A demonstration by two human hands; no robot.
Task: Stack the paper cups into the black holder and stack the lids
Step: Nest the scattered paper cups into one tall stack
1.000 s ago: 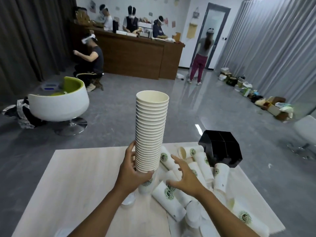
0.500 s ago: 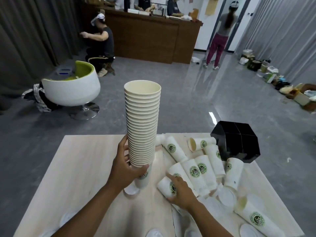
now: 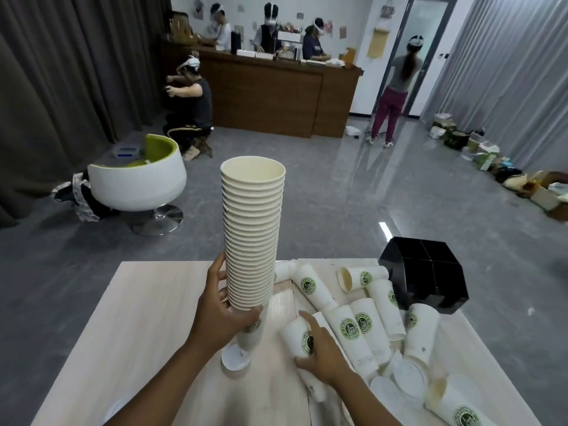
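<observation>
Gripping tall nested stack of cups (image 3: pixel 252 235) near its base with left hand (image 3: pixel 222 318), fingers and thumb curling round the lowest cups, probably to keep the column upright while more get added. Standing at surface centre, bottom cup seemingly resting on a white lid (image 3: pixel 235 359); contact hard to confirm. Reaching right hand (image 3: pixel 321 353) down onto a loose logo cup (image 3: pixel 299 336) lying on its side just at 3 o'clock of the stack; fingers curling over the cup's wall, closing round it though a full grip is not certain, likely picking it as next one to nest. Lying scattered at 2 to 4 o'clock of the stack: more loose cups (image 3: pixel 362 327), all on their sides, some overlapping, mouths pointing different ways. Sitting at 2 o'clock, near far right corner of the surface (image 3: pixel 147 318), black holder (image 3: pixel 427 275), tilted, compartments showing, one cup touching or nearly touching its front. Lying at 4 o'clock among the cups, several flat lids (image 3: pixel 408 375), unstacked. Judging task as mid-way: long column built, not yet in holder, lids untouched. Needing next a lift of the single cup, turning mouth-up, dropping into top of the column; risking a topple, given height and one-handed low hold. Showing beyond the surface: grey floor, white round chair (image 3: pixel 138 182), wooden counter (image 3: pixel 264 93) with people behind.
</observation>
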